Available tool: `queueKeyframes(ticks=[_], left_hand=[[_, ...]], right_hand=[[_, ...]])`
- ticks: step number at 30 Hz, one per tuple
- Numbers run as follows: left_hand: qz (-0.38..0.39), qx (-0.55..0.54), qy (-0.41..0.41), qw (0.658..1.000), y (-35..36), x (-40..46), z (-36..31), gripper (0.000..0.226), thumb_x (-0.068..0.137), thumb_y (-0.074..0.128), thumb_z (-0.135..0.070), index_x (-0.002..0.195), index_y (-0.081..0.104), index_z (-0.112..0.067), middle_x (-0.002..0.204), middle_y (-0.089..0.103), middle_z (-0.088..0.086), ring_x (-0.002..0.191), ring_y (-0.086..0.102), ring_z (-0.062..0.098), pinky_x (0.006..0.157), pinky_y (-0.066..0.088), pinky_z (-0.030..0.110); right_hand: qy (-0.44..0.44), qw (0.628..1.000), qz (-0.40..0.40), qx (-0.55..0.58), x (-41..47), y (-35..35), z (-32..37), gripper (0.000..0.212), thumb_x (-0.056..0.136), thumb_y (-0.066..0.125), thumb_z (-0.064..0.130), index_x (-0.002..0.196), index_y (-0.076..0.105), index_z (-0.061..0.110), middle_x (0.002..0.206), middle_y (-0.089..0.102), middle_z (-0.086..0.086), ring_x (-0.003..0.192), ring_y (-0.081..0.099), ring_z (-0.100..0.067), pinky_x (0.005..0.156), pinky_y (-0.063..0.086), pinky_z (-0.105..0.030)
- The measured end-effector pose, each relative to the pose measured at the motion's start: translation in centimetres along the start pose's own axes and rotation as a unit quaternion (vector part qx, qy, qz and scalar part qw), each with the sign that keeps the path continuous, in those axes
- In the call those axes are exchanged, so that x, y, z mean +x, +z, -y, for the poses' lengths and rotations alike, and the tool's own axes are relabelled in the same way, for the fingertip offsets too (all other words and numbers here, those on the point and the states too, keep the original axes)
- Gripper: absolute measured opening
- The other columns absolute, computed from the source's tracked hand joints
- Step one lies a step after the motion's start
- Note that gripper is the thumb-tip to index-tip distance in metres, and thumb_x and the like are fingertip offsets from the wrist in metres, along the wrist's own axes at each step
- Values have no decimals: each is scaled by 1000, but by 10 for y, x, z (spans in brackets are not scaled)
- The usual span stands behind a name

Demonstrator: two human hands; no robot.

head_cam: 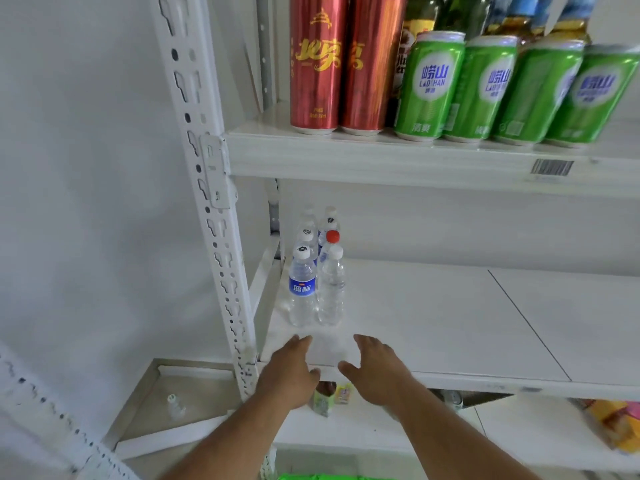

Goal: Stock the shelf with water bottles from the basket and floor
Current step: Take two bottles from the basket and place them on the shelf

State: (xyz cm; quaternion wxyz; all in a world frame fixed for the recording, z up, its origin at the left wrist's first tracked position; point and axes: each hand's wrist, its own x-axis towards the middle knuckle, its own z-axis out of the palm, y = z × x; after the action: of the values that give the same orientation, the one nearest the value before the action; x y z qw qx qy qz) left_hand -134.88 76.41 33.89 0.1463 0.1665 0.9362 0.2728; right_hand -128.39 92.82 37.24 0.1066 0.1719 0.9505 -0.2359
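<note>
Several clear water bottles (313, 271) stand in two rows at the left end of the white middle shelf (433, 323). The front-left bottle (302, 289) has a blue label and white cap; beside it is a plain clear bottle (331, 292); one farther back has a red cap (332, 236). My left hand (291, 368) and my right hand (375, 368) hover over the shelf's front edge just in front of the bottles, fingers straight, holding nothing. One more clear bottle (176, 407) lies low at the left beside the rack.
The upper shelf (381, 157) carries tall red cans (317, 64), green cans (485, 88) and dark bottles behind. A perforated white upright (207, 188) stands at the left. Small drink bottles (325, 398) sit on the lower shelf, coloured packets (613, 424) to the right.
</note>
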Motion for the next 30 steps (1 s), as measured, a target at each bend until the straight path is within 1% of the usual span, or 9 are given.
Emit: queueKeyframes(ticks=[2, 4, 8, 10, 13, 17, 20, 27, 30], left_hand=[[-1, 4, -8, 1000, 5, -18, -4, 70, 92, 57, -37, 153, 24, -29, 162, 20, -5, 146, 27, 18, 117, 30, 36], [-1, 4, -21, 1000, 14, -39, -9, 69, 91, 56, -36, 153, 26, -28, 161, 22, -5, 144, 32, 19, 115, 32, 36], [7, 25, -51, 998, 46, -89, -16, 59, 91, 58, -32, 146, 38, -26, 151, 41, 0, 133, 46, 23, 105, 39, 31], [21, 24, -75, 997, 67, -109, -12, 65, 87, 62, -38, 147, 38, -27, 150, 43, 1, 132, 48, 24, 106, 41, 31], [51, 7, -118, 992, 102, -137, 5, 70, 82, 65, -42, 146, 40, -28, 150, 44, 2, 130, 49, 24, 106, 43, 35], [97, 20, -152, 983, 145, -170, 24, 72, 83, 64, -42, 147, 36, -29, 152, 41, 3, 132, 48, 25, 106, 43, 35], [130, 0, -181, 975, 176, -182, 40, 75, 83, 65, -41, 150, 34, -27, 153, 39, 1, 135, 45, 22, 109, 39, 32], [201, -46, -219, 954, 239, -173, 80, 77, 87, 64, -41, 152, 28, -21, 154, 36, 7, 139, 40, 23, 111, 35, 30], [223, -88, -228, 944, 261, -163, 95, 78, 88, 65, -40, 153, 28, -18, 155, 35, 8, 139, 39, 23, 111, 33, 28]], right_hand=[[-21, 999, 9, -36, -18, 2, -9, 71, 98, 47, 51, 156, 25, 16, 159, 32, -3, 143, 32, -26, 115, 31, -36], [-39, 998, 20, -54, -40, 4, -21, 68, 99, 47, 51, 153, 29, 14, 157, 34, -5, 142, 34, -27, 114, 31, -37], [-52, 994, 35, -93, -75, 24, -64, 74, 96, 45, 58, 153, 29, 14, 155, 37, -10, 140, 37, -32, 112, 34, -42], [-36, 994, 49, -85, -93, 41, -90, 78, 94, 45, 62, 154, 28, 14, 155, 37, -12, 140, 36, -35, 112, 36, -46], [-22, 995, 89, -38, -115, 69, -124, 76, 97, 49, 54, 155, 27, 11, 157, 35, -13, 141, 36, -33, 113, 34, -40], [18, 991, 133, -4, -136, 109, -161, 73, 97, 51, 52, 153, 29, 11, 156, 37, -12, 139, 39, -32, 113, 35, -39], [57, 985, 163, 7, -144, 139, -183, 74, 98, 50, 51, 155, 26, 11, 158, 34, -12, 141, 37, -31, 113, 34, -36], [167, 963, 209, 32, -148, 191, -220, 77, 96, 51, 54, 156, 25, 14, 156, 36, -11, 142, 38, -29, 114, 33, -35], [213, 952, 212, 52, -141, 209, -227, 76, 96, 53, 53, 154, 29, 12, 153, 40, -12, 137, 45, -27, 112, 37, -35]])
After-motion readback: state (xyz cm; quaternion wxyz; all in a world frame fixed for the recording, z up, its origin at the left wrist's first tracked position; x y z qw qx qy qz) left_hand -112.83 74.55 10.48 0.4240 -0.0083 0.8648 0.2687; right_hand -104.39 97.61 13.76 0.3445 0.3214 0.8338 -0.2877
